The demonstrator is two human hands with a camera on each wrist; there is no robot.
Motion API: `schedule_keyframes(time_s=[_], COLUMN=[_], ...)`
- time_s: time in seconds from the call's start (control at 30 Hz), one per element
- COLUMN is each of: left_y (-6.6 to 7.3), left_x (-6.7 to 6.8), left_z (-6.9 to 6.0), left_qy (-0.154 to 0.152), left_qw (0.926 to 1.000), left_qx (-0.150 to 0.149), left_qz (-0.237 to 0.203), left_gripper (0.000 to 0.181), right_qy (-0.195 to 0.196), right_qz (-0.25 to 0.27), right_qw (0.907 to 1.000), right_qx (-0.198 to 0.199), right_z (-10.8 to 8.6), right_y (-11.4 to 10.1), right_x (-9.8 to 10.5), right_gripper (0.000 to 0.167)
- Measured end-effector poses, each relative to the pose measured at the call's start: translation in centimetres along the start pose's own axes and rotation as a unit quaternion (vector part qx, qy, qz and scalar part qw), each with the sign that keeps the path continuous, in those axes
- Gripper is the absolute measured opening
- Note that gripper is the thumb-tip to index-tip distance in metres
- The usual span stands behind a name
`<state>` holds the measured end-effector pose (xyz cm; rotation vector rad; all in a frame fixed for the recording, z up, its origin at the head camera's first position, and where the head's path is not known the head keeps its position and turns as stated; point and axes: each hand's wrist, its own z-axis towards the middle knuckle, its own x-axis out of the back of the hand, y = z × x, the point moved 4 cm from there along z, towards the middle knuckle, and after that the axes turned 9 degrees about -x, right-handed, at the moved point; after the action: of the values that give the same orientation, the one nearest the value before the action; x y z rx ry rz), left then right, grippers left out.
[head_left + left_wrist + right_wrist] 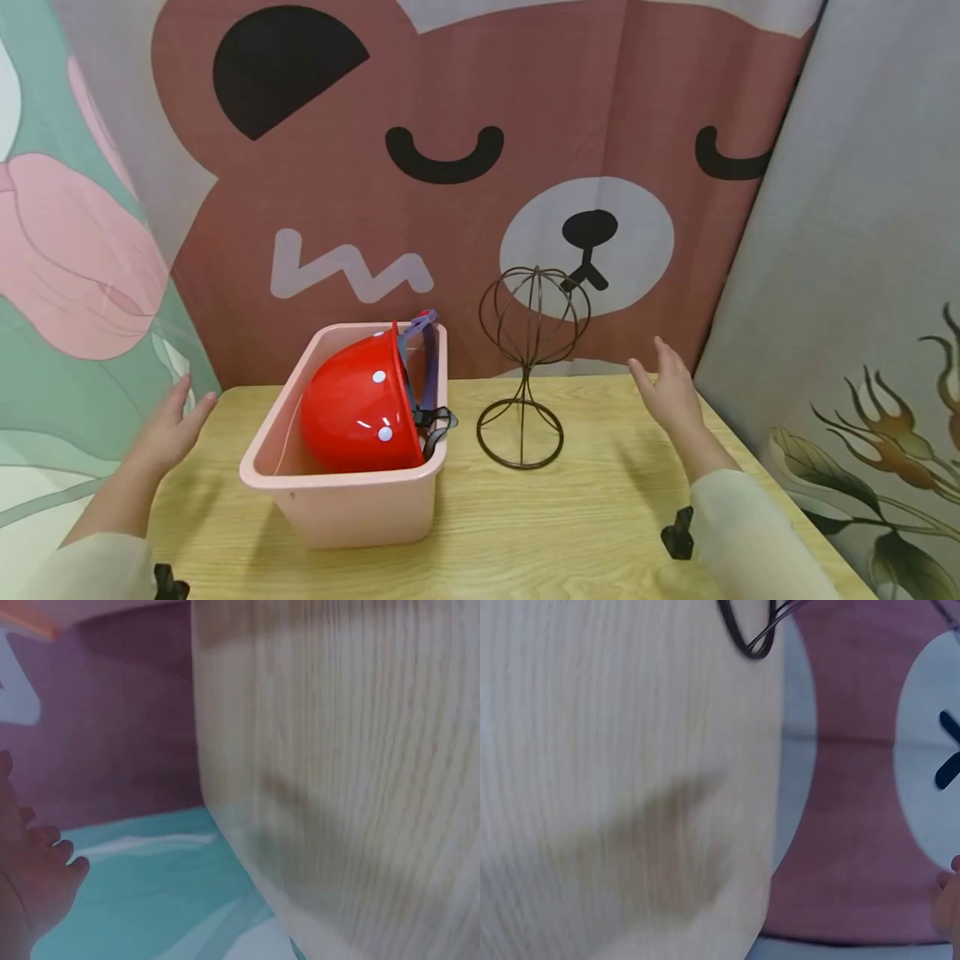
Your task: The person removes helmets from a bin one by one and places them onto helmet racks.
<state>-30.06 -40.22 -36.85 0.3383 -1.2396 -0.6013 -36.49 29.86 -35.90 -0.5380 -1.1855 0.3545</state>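
A red helmet (352, 408) with white dots lies on its side in a pink plastic bin (360, 508); its purple strap and black buckle hang over the bin's right rim. To the right of the bin, a brown wire stand (522, 392) with a round cage top stands upright on the table. My left hand (168, 429) is raised left of the bin, fingers extended, touching nothing. Out to the right of the stand, my right hand (667, 392) hovers above the table with its fingers spread and nothing in it. Each wrist view shows only part of its hand.
The light wooden table (585, 517) carries the bin and the stand. Behind it hangs a curtain (465, 217) with a brown bear print. A floral grey curtain (840, 250) borders the right side, and a green and pink one (75, 275) the left.
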Motion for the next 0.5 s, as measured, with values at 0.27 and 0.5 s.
schedule_keyframes(time_s=[0.27, 0.5], left_y=[3.0, 5.5], left_x=[-0.4, -1.5], left_z=[-0.3, -0.5], left_qy=[-0.013, -0.039], left_qw=[0.9982, 0.9927], left_qx=[0.008, -0.001], left_qz=[-0.058, -0.114], left_gripper=[0.077, 0.077], right_qy=[0.017, 0.032], right_qz=[0.097, 0.155], right_qw=[0.9951, 0.9872], right_qx=[-0.004, 0.016], right_z=[-0.9, -1.6], right_y=[-2.4, -4.8], right_x=[0.4, 1.1], right_gripper=[0.075, 0.073])
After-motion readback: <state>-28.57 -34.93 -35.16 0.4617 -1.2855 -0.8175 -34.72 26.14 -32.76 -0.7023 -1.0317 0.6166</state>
